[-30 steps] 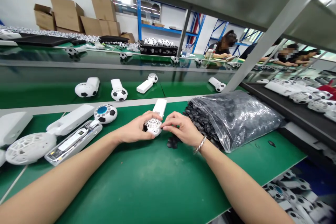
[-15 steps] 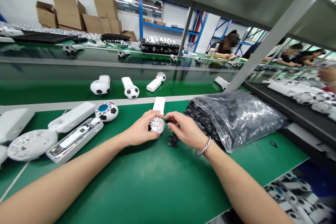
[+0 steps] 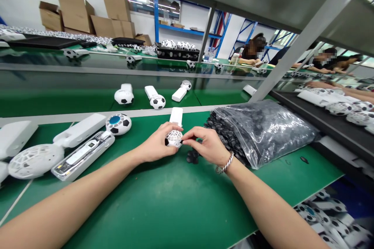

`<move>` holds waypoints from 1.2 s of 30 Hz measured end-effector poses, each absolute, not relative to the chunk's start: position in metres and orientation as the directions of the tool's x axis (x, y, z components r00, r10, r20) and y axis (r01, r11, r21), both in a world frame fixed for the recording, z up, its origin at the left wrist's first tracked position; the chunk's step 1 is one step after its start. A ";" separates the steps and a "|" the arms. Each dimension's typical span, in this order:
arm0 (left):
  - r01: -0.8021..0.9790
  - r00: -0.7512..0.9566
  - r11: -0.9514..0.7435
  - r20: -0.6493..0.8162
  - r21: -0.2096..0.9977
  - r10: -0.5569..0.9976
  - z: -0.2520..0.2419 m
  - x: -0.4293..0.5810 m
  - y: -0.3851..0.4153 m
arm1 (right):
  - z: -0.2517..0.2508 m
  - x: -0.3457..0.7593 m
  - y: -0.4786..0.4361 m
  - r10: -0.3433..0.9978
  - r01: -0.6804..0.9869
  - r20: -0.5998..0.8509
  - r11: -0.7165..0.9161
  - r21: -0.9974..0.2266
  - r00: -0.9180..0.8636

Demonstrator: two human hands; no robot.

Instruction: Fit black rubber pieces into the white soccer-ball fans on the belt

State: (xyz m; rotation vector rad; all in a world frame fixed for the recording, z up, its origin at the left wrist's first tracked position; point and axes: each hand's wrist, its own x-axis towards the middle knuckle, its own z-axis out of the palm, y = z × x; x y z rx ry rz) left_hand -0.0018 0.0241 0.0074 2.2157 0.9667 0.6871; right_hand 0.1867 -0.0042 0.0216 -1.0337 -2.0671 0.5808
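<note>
My left hand [image 3: 156, 142] is closed around the round head of a white football-patterned handheld fan [image 3: 174, 137], its handle pointing away from me on the green bench. Black patches show on the head's left and right sides. My right hand [image 3: 207, 144] pinches a small black piece [image 3: 181, 141] against the right side of the fan head. Beneath the right fingers lies a small cluster of loose black pieces [image 3: 193, 156]. Right behind that hand, a clear plastic bag [image 3: 265, 128] spills many black pieces [image 3: 224, 134].
More white fans and an opened handle [image 3: 84, 155] lie at the left. Beyond the bench edge, several fans [image 3: 124, 95] ride a green conveyor. A grey post [image 3: 306, 35] and a black tray [image 3: 315, 111] of fans stand at the right. Other people [image 3: 253, 52] sit farther back.
My right hand has shifted slightly down and left, bringing the black piece against the fan head. The left hand stays in place. Fans on the near conveyor moved right; those on the far line moved left.
</note>
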 end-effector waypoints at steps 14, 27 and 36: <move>0.416 0.516 -0.405 0.156 0.814 0.842 0.009 0.002 0.024 | -0.005 0.174 0.015 0.905 0.425 0.333 0.420 -0.802 -0.266; 0.549 0.426 -0.364 0.122 0.753 0.896 0.004 0.005 0.022 | 0.010 0.241 0.041 0.969 0.868 0.232 0.186 -0.461 -0.085; 0.504 0.575 -0.413 0.062 0.759 0.816 0.014 -0.008 0.031 | 0.008 0.240 0.043 0.995 0.907 0.038 0.101 -0.408 -0.093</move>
